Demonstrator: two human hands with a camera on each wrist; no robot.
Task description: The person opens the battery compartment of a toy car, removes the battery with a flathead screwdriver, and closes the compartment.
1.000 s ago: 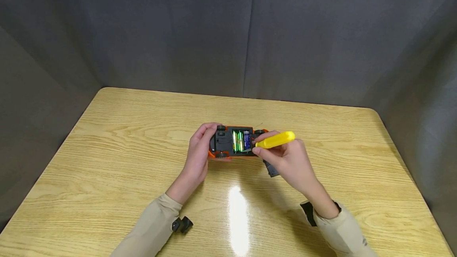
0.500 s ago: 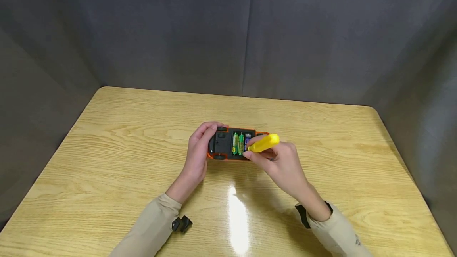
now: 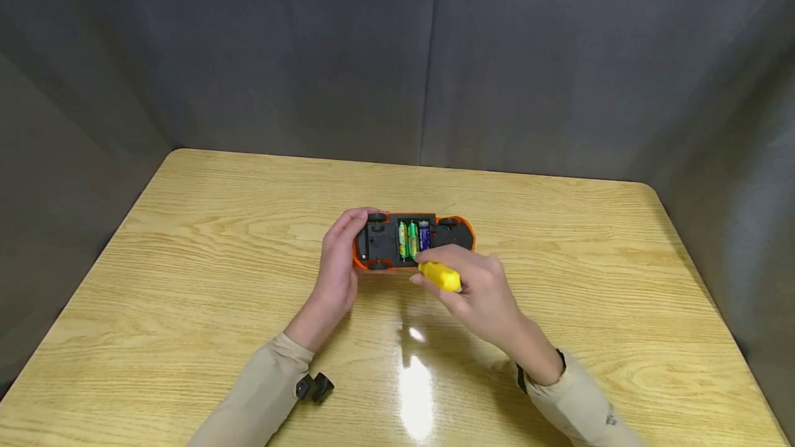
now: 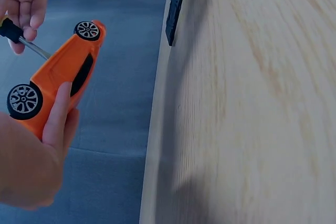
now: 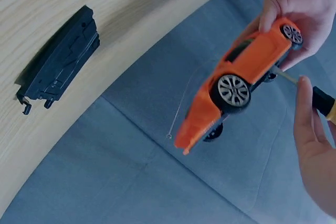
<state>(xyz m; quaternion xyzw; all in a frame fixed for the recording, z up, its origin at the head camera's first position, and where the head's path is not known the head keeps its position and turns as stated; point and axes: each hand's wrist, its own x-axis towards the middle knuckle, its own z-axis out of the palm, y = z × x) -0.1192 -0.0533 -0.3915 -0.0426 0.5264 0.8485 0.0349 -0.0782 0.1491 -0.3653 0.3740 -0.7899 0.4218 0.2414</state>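
Note:
My left hand (image 3: pixel 338 254) grips the rear or front end of an orange toy car (image 3: pixel 381 243), held wheels-up above the table. Its open battery bay shows two green batteries (image 3: pixel 408 240) and a purple battery (image 3: pixel 425 234). A yellow-handled screwdriver (image 3: pixel 439 276) is pinched in my right hand (image 3: pixel 478 288), at the car's near side. In the left wrist view, the screwdriver's metal shaft (image 4: pixel 35 48) reaches to the car's underside edge; its tip is hidden behind the body. A black battery cover (image 5: pixel 63 59) lies on the table, apart from both hands.
The wooden table (image 3: pixel 217 295) has a grey fabric partition (image 3: pixel 310 54) behind it and at both sides. From the car trails a thin wire antenna (image 5: pixel 181 103). A small black camera mount (image 3: pixel 315 388) sits at the left sleeve.
My right hand has moved left and toward the near side, and the screwdriver handle now tilts toward me. The car has shifted slightly left in the left hand, with the bay uncovered again.

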